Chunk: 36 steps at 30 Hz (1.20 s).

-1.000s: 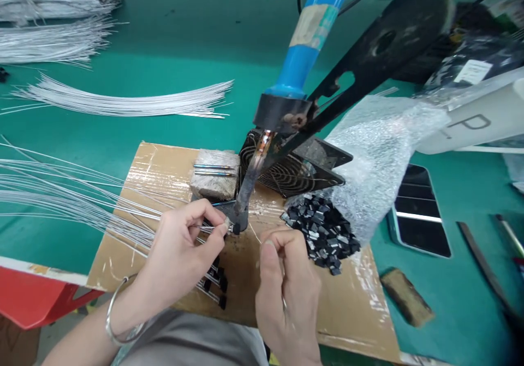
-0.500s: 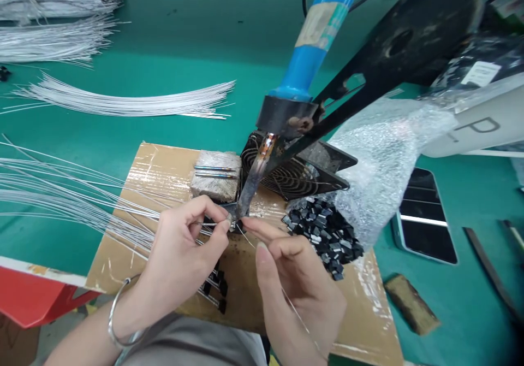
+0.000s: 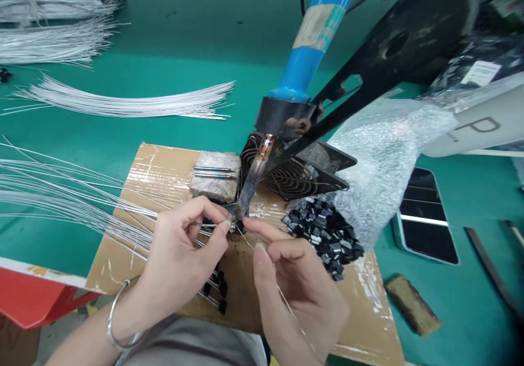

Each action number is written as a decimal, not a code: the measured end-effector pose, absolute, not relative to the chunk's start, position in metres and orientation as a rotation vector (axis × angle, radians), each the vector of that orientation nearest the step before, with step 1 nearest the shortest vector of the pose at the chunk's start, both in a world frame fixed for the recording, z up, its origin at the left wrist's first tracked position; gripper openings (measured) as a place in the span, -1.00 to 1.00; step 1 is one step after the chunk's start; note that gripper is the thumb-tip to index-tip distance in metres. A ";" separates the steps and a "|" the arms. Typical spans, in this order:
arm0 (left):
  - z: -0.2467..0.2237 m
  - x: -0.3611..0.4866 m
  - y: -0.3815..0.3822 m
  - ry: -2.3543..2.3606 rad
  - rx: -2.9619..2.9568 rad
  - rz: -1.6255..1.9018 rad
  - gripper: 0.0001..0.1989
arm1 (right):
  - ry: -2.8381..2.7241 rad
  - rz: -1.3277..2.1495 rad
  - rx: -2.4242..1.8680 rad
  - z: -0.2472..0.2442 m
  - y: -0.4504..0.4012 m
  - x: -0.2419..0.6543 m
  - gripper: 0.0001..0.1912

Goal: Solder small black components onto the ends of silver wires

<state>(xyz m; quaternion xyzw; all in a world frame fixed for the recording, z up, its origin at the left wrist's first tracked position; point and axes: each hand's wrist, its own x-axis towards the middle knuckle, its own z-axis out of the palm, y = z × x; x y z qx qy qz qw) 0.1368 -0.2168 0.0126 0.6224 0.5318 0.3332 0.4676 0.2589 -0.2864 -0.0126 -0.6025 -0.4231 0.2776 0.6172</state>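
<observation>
Just below the tip of a blue-handled soldering iron (image 3: 301, 65), my left hand (image 3: 190, 251) pinches the end of a thin white wire. My right hand (image 3: 301, 289) is closed on a thin solder wire (image 3: 292, 316), whose end reaches the iron's tip. The small part at the tip is mostly hidden by my fingers. White wires (image 3: 102, 213) run from the left under my left hand, and several end in black connectors (image 3: 221, 289) below it. A pile of black connectors (image 3: 325, 235) lies right of my right hand.
A cardboard sheet (image 3: 360, 322) lies under the work. Behind the iron is a black fan (image 3: 290, 175), beside a block with metal pins (image 3: 215, 188). A black bracket (image 3: 380, 65) holds the iron. Bubble wrap (image 3: 380, 158), a phone (image 3: 426, 218) and a brown block (image 3: 412, 304) are at right.
My right thumb and the solder wire have shifted slightly to the left. My left hand has hardly moved, and the iron stays in place.
</observation>
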 end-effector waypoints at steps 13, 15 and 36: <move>0.015 0.137 -0.217 1.304 1.551 0.823 -0.88 | -1.025 0.630 -1.364 -0.014 -0.287 0.261 -0.84; 0.015 0.138 -0.217 1.305 1.559 0.825 -0.88 | -1.060 0.632 -1.351 -0.017 -0.288 0.264 -0.84; 0.001 0.103 -0.229 1.249 2.127 0.879 -0.86 | -0.807 0.350 -1.761 -0.036 -0.308 0.331 -0.70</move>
